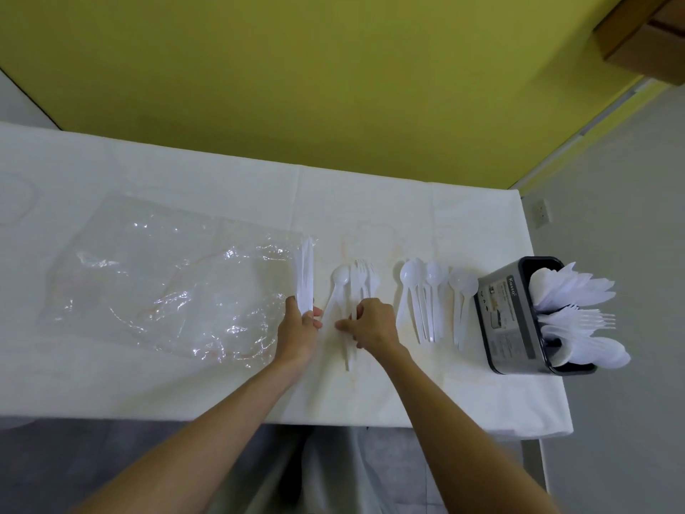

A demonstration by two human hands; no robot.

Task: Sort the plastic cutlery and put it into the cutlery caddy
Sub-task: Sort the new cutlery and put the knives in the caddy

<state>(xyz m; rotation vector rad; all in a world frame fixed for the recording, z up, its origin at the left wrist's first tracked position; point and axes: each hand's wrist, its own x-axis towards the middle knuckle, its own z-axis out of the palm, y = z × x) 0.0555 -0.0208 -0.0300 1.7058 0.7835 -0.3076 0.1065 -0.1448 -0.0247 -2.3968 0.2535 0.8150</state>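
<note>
Far to the left of the cutlery caddy [508, 320], one clear plastic bag [159, 280] is lying flat and crinkled on the white-covered desk [222, 383]. Closer to the caddy, the left hand [298, 328] is reaching forward with its forearm stretched out. Its grip is clamping round the lower end of the knife bundle [304, 280], and the tips are pointing away from the person. The pieces are packed too tightly to count.

Closer again, a mixed pile [356, 283] is sitting on the desk. One spoon bowl is showing on its far side from the caddy and a cluster of fork tines beside it; the number of forks can't be told.

The right hand [370, 322] is hovering over the near end of that pile, knuckles up and wrist bent. Its fingers are curling together and pinching one loose piece [348, 354], whose handle is trailing back toward the person. Its type isn't clear.

Just left of the caddy, the sorted spoons [422, 298] are lying side by side, with at least three bowls showing.

The one caddy is standing by the desk's edge. Its label is reading something like "Kasso", and the smaller print is too fine to read. Three clusters of white cutlery are sticking out of it: forks in the middle one, spoons in the nearest.
</note>
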